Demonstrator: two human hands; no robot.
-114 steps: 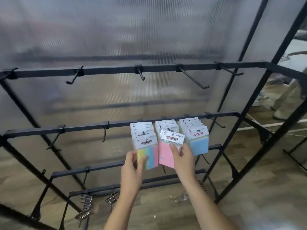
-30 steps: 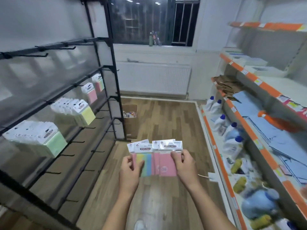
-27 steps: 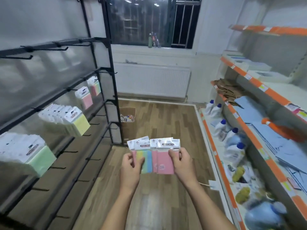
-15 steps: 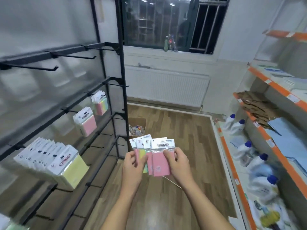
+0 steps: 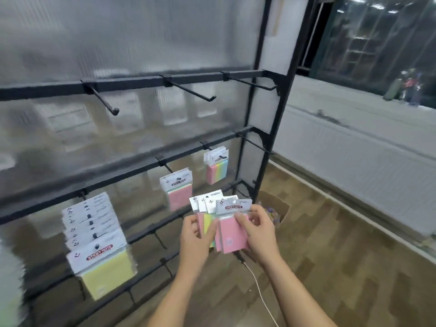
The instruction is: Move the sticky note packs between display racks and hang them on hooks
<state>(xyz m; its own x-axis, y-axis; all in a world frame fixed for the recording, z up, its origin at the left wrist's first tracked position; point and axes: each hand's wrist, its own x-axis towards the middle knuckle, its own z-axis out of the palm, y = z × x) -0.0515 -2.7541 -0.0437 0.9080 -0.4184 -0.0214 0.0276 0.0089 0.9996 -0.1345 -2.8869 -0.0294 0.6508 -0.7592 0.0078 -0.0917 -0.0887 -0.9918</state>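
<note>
Room: wood floor (image 5: 342,267), white radiator (image 5: 365,156) under a dark window, black rack (image 5: 269,138) against a ribbed translucent panel.
Rack: top-rail hooks (image 5: 188,90) bare; the middle rail carries a thick yellow stack (image 5: 99,246), a pink pack (image 5: 178,187) and a rainbow pack (image 5: 216,167), each on its own hook.
Packs: a fanned handful of packs (image 5: 221,223) sits between both hands, low and just in front of the rack's right end, touching no hook.
Left hand (image 5: 195,239): grip closed around the rear packs, thumb over the front.
Right hand (image 5: 257,234): grip pinching the front pink pack, probably peeling it off.
Risk: separating one could loosen the fan and drop packs toward the box (image 5: 276,208) below.
Risk: small hanging holes may miss a hook tip if pushed at an angle.
Risk: motion blur hides exact hole positions.
</note>
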